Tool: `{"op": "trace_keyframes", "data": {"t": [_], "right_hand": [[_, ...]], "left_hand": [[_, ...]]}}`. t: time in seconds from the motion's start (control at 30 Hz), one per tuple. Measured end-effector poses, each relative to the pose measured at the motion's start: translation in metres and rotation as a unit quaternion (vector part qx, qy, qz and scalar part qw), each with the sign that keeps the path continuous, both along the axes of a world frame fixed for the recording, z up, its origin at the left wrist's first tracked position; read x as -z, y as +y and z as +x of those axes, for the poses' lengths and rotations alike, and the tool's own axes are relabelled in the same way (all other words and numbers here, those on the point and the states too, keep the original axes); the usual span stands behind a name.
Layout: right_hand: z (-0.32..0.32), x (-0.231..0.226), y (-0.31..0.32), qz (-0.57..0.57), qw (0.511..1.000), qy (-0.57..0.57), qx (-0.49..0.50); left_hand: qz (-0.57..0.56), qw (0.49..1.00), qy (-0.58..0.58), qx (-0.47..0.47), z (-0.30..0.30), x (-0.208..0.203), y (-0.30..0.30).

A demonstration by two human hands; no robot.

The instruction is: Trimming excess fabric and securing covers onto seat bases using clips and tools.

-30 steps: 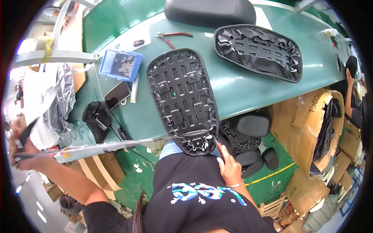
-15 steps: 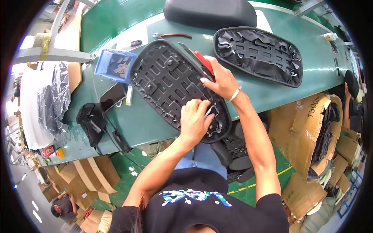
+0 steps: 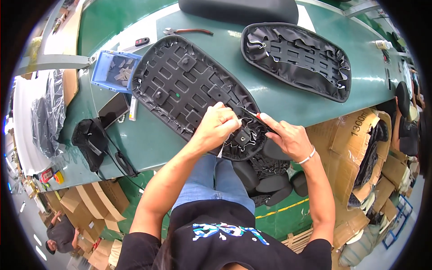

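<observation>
Roughly counted, on the green table:
Seat bases, underside up: two. Near one lies across the table's near edge, under both hands; far one, wrapped in black cover, lies well apart to the right.
Padded seat, black: one, at the far edge, cut off by the frame.
Left hand: fingers curled closed on the cover edge at the near seat base's narrow end, pressing it to the ribbed plastic.
Right hand: closed around a slim tool with a red handle, its tip at the same rim, just beside the left fingers.
Blue bin: one, left of the near base, touching its edge; small grey pieces inside.
Phone: one, dark, near the bin.
Pliers: one pair, far side.
Black pouch with cable: one, left near corner.
Below the table edge: several black seat parts, partly hidden by the right forearm; count unclear.
Cardboard boxes: stacked to the right and left, holding more seats.
Another person: low left, well apart.
</observation>
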State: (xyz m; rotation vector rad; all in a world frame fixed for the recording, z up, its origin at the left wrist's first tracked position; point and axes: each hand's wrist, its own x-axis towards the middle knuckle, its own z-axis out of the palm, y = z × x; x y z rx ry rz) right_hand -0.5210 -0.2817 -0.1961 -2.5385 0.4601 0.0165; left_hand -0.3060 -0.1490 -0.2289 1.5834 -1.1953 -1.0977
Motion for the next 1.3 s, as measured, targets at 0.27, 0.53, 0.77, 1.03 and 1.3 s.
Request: {"op": "trace_keyframes", "data": {"t": [0.27,0.53,0.77,1.03,1.3], "right_hand": [[-0.046,0.000,0.100,-0.039,0.978,0.018,0.204],[-0.032,0.007,0.086,0.115,0.953,-0.110,0.259],[-0.009,0.006,0.131,0.045,0.945,0.018,0.323],[0.001,-0.011,0.119,0.015,0.928,0.100,0.359],[-0.011,0.001,0.044,0.011,0.953,-0.048,0.300]], "left_hand": [[-0.235,0.688,0.654,-0.210,0.021,0.015,0.018],[-0.106,0.889,-0.425,0.131,-0.022,-0.014,-0.022],[-0.153,0.972,-0.097,0.149,0.011,0.023,-0.030],[-0.094,0.974,0.204,0.033,0.023,0.002,-0.052],[-0.132,0.908,-0.381,0.109,0.007,0.009,-0.082]]}}
